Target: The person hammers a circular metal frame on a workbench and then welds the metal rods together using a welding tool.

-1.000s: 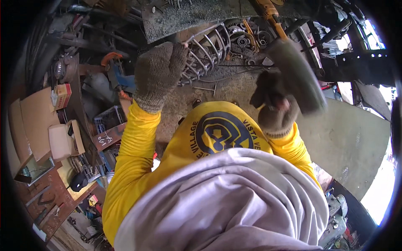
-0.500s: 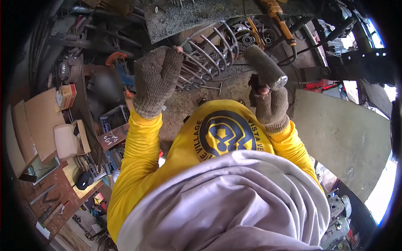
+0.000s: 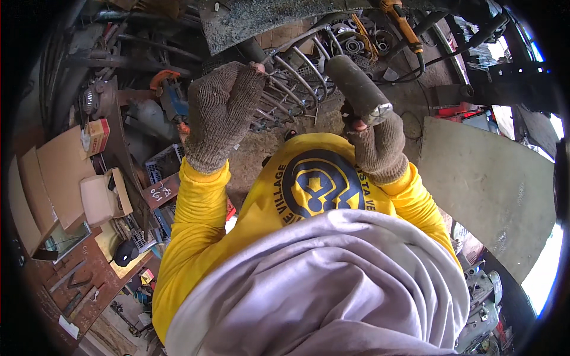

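Note:
My left hand (image 3: 222,110), in a worn brown knit glove, is closed at the near left end of a metal rack of bent rods (image 3: 297,80). Its thumb tip shows beside the rack's long rod, while the other fingers' grip is hidden behind the glove. In my right hand (image 3: 380,145), also gloved, is a hammer (image 3: 359,89) with a thick, dark cylindrical head and a worn bright end face. The head is raised beside the rack's right side and overlaps it in view; whether they touch I cannot tell. The hammer's handle is hidden in my fist.
A gritty metal bench top (image 3: 267,26) lies ahead. An orange power tool (image 3: 404,26) with a cord is at the far right. A large greenish sheet (image 3: 487,190) leans on the right. Cardboard boxes (image 3: 62,172) and a brown table (image 3: 77,285) are at left.
My right hand has moved the hammer leftward, closer to the rack. My left hand stays closed in nearly the same place. The view of the surroundings has shifted slightly.

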A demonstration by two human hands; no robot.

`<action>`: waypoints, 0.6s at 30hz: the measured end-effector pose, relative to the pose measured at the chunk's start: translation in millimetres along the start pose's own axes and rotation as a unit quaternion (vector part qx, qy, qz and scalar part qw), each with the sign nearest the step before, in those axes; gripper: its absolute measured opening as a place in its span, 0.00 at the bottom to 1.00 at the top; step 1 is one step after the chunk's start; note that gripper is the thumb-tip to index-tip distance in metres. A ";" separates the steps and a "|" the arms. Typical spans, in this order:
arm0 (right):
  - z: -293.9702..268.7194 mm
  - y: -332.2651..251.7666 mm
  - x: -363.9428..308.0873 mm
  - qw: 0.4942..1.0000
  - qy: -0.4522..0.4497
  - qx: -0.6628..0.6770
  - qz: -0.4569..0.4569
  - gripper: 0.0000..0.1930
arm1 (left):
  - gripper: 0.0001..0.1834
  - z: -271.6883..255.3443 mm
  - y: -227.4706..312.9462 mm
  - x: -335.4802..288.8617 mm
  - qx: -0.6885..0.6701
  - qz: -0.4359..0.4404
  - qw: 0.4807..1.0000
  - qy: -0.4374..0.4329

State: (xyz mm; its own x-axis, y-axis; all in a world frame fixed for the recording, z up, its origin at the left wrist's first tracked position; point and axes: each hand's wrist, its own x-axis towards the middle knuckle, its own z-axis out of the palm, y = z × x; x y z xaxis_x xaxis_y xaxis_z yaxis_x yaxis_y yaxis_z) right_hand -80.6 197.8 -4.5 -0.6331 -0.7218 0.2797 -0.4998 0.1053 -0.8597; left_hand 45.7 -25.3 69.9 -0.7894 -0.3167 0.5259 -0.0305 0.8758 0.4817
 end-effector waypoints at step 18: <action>1.6 -20.9 2.3 0.985 0.076 0.150 0.047 0.18 | 0.11 1.8 3.9 3.1 0.036 -0.006 0.999 -0.021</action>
State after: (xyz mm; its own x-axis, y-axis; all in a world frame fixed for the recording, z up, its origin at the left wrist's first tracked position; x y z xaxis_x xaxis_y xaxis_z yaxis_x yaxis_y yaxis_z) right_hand -70.6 192.8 13.4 -0.7606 -0.6053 0.2348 -0.2523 -0.0576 -0.9659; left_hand 42.1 -22.2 72.1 -0.8138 -0.3137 0.4892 -0.0837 0.8963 0.4354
